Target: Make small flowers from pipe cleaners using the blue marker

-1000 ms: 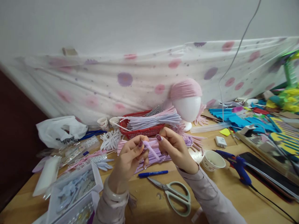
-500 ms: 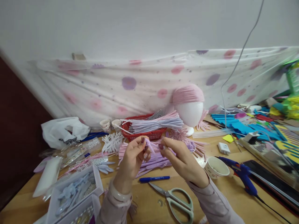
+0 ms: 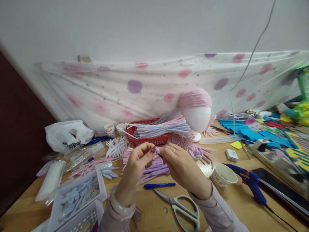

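My left hand (image 3: 138, 164) and my right hand (image 3: 181, 166) meet above the wooden table, both pinching a small lilac strip (image 3: 157, 150) between thumbs and fingertips. The right hand's fingers cover most of the strip. Right below the hands lies a pile of lilac and pink strips (image 3: 154, 167). A blue marker (image 3: 159, 185) and pale green scissors (image 3: 180, 206) lie on the table nearer to me.
A red basket (image 3: 149, 140) with long lilac strips stands behind the hands, next to a white foam head (image 3: 196, 116) with pink hair. A paper cup (image 3: 223, 174), blue glue gun (image 3: 251, 184), white charger (image 3: 231, 154) lie right; bead boxes (image 3: 77, 199) and plastic bags left.
The hands have closed in on each other. The strip stuck out long between them a second ago; now only its small end shows at the fingertips.
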A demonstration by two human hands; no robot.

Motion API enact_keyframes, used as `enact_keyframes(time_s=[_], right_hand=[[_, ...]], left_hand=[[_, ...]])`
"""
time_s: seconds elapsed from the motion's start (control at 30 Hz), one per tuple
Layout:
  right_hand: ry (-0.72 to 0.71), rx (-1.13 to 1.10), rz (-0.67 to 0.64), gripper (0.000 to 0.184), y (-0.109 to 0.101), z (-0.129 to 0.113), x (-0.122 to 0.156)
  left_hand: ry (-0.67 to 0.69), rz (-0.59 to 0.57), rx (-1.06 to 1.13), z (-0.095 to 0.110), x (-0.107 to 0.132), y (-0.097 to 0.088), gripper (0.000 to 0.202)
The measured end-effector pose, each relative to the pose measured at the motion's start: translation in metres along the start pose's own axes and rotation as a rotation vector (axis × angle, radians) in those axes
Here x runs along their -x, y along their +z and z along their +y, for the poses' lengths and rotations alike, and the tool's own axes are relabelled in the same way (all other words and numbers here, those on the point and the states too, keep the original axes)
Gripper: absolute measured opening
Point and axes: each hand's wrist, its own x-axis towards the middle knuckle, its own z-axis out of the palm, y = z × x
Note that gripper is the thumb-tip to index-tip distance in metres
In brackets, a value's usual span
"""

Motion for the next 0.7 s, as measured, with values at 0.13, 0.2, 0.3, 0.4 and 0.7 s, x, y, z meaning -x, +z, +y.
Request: enact_keyframes(time_s=[0.13,0.2,0.3,0.4,0.7], right_hand=[[0.022,0.034,-0.067,0.023,0.004,0.002,0.0],[0.013,0.026,-0.093,0.022,0.005,0.003,0.0],[0.028,-0.1,-0.113,0.02,0.001,0.003,0.001],[0.14,-0.502,-0.168,0.02,-0.001,-0.002,-0.001],[0.411,-1.462,-0.33,0.026,0.02,-0.002,-0.007]], left_hand=[[-0.047,-0.033,-0.001,-0.004,-0.005,-0.003,0.027],[-0.008,-0.04,-0.096,-0.004,-0.006,-0.001,0.028],[0.084,-0.055,-0.222,-0.001,-0.004,-0.003,0.025],[0.141,-0.135,-0.293,0.004,0.001,-0.011,0.019],[0.29,-0.022,-0.442,0.006,0.003,-0.023,0.026]])
